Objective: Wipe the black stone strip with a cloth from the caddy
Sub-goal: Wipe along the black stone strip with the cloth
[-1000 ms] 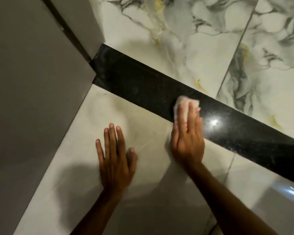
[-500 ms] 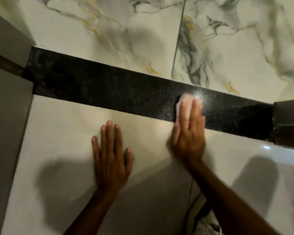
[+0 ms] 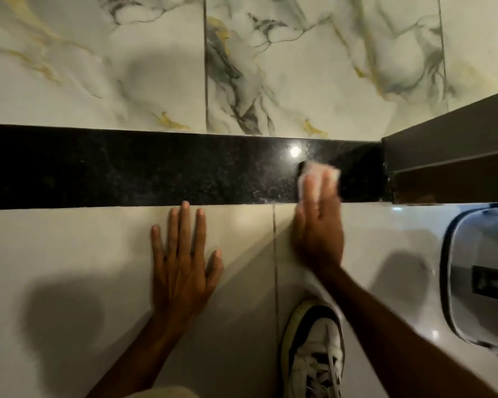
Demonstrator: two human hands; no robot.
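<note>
A glossy black stone strip [image 3: 127, 168] runs across the floor from the left edge to a dark door frame on the right. My right hand [image 3: 318, 228] presses a small white cloth [image 3: 318, 173] flat on the strip near its right end, fingers over the cloth. My left hand [image 3: 181, 254] lies flat on the pale tile just below the strip, fingers spread and holding nothing. The caddy is not in view.
Marbled white tiles [image 3: 127, 67] lie beyond the strip, plain pale tiles [image 3: 69, 254] on my side. A dark door frame [image 3: 443, 162] closes off the strip's right end. A white rounded bin or appliance [image 3: 477, 277] sits at right. My white shoe [image 3: 314, 354] is below my right arm.
My right hand has slid the cloth along the strip towards its right end by the door frame. The view has swung so the strip now lies level; my left hand stays flat on the tile.
</note>
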